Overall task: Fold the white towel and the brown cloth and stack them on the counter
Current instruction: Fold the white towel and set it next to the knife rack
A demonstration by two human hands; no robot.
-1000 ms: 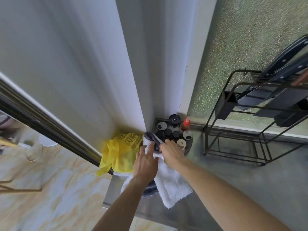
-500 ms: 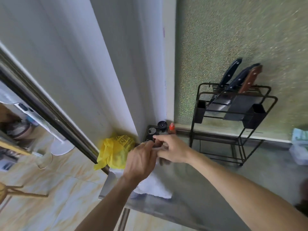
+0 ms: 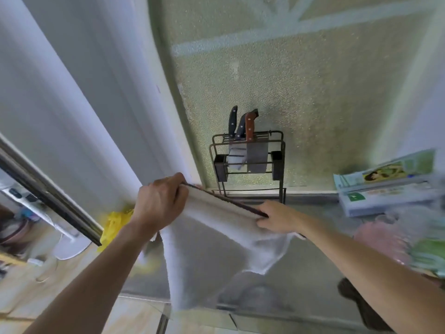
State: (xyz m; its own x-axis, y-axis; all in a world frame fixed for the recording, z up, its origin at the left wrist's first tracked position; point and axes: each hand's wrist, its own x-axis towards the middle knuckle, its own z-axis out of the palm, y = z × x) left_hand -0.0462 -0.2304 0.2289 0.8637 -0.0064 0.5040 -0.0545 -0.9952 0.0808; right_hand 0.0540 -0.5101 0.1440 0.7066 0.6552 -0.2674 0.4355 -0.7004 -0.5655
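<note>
The white towel [image 3: 212,239] hangs in the air above the grey counter [image 3: 310,280], stretched between both hands by its dark-edged top hem. My left hand [image 3: 160,203] pinches the hem's left corner, raised near the white wall. My right hand [image 3: 277,216] grips the hem's right end, lower and closer to the counter. The towel's body droops below the hem, and one long flap hangs past the counter's front edge. A dark brown shape [image 3: 356,297] lies on the counter under my right forearm; it may be the brown cloth, and it is blurred and partly hidden.
A black wire knife rack [image 3: 248,162] with three knives stands against the frosted glass at the back. Stacked boxes [image 3: 385,186] and pink and green bags [image 3: 409,239] sit at the right. A yellow bag [image 3: 113,220] lies in the left corner beside a steel rail [image 3: 48,191].
The towel lay bunched on the counter by the spice jars under both hands; now it is lifted and spread between them. The view has swung up and to the right.
</note>
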